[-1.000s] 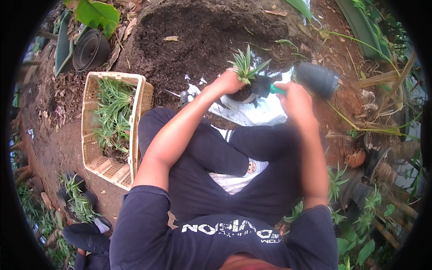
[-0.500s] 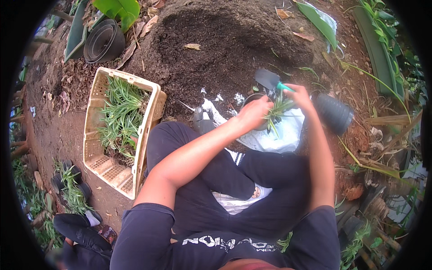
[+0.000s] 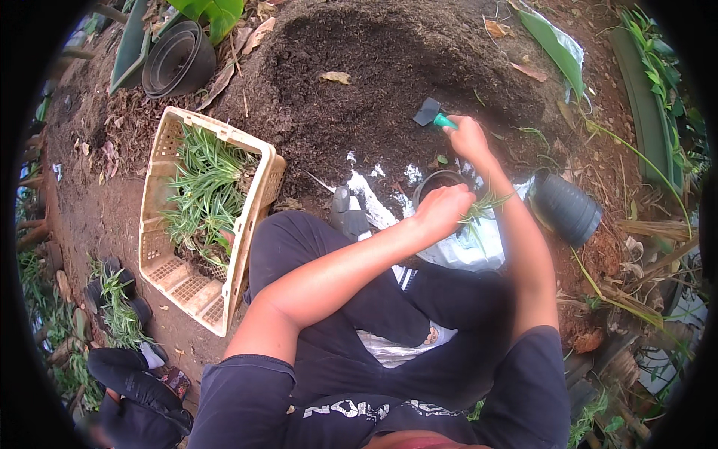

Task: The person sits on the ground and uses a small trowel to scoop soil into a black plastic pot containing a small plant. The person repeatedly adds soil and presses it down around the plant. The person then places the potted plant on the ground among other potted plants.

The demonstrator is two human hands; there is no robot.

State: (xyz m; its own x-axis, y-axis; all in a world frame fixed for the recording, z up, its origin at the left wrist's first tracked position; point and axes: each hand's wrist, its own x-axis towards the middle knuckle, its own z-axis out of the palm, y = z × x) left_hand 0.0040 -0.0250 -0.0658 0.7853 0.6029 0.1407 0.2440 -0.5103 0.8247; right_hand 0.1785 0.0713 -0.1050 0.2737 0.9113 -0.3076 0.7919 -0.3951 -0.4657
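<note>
My right hand (image 3: 467,139) grips the green handle of a small trowel (image 3: 428,112), its dark blade over the soil heap (image 3: 359,97). Nearer to me, my left hand (image 3: 447,209) is closed on a small green-and-white leafy plant (image 3: 481,212), whose leaves stick out to the right of the fingers. Right behind that hand is a round dark pot (image 3: 441,178), its rim partly hidden by the hand. Under the pot lies a white plastic sheet (image 3: 479,251). Whether the left fingers also touch the pot's rim I cannot tell.
A cream plastic crate (image 3: 161,187) full of leafy plants (image 3: 206,194) tilts at my left. Stacked black pots (image 3: 566,209) lie on their side at the right. More pots (image 3: 176,63) stand far left. Another person (image 3: 138,393) sits at lower left, near potted plants (image 3: 120,307).
My right hand has moved the trowel away from the pot, forward and left over the soil. My left hand, still holding the plant, appears slightly lower and farther right.
</note>
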